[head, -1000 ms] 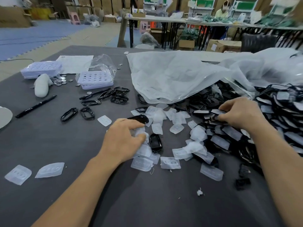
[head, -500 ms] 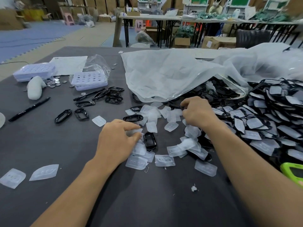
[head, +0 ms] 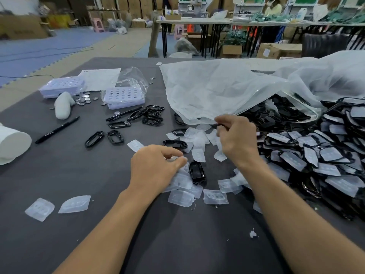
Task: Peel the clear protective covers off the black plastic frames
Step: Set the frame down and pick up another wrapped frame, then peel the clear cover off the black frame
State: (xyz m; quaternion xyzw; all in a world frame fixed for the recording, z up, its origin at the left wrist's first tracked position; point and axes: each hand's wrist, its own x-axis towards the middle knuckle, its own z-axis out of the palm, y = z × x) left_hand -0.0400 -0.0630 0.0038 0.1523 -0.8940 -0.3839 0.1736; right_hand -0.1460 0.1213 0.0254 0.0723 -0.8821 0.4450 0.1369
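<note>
Two hands work near the centre of the grey table (head: 59,175). The right hand (head: 237,141), centre right, pinches a thin dark frame (head: 217,125) between thumb and fingertips. The frame is seen edge-on, its long axis running left-right and its free end pointing left. The left hand (head: 156,169) rests knuckles-up on the loose clear covers (head: 180,197), fingers curled, thumb and forefinger tips nearly meeting. Whether they nip a cover, I cannot tell. Just right of it one bare upright-lying frame (head: 197,172) has its long axis running near to far. Above that, a second crosswise frame (head: 174,144) lies left-right. Left of centre sit two separate frames (head: 94,138), side by side and leaning towards each other at the top like a roof. A small cluster of bare frames (head: 153,116) lies further up; I cannot count it exactly. The uncounted heap of covered frames (head: 325,155) fills the right of the picture, spilling from under a big translucent bag (head: 227,88). At lower left lie two stray covers (head: 75,204), apart from the rest. At upper left there are two lavender perforated trays (head: 62,87), a scatter of small silver discs (head: 83,98), one white lump (head: 63,104), one paper sheet (head: 100,78) and one small clear bag (head: 134,78). There are two black pens (head: 57,129), both lying diagonally from lower left to upper right. One white roll (head: 11,144) sits at the left edge.
</note>
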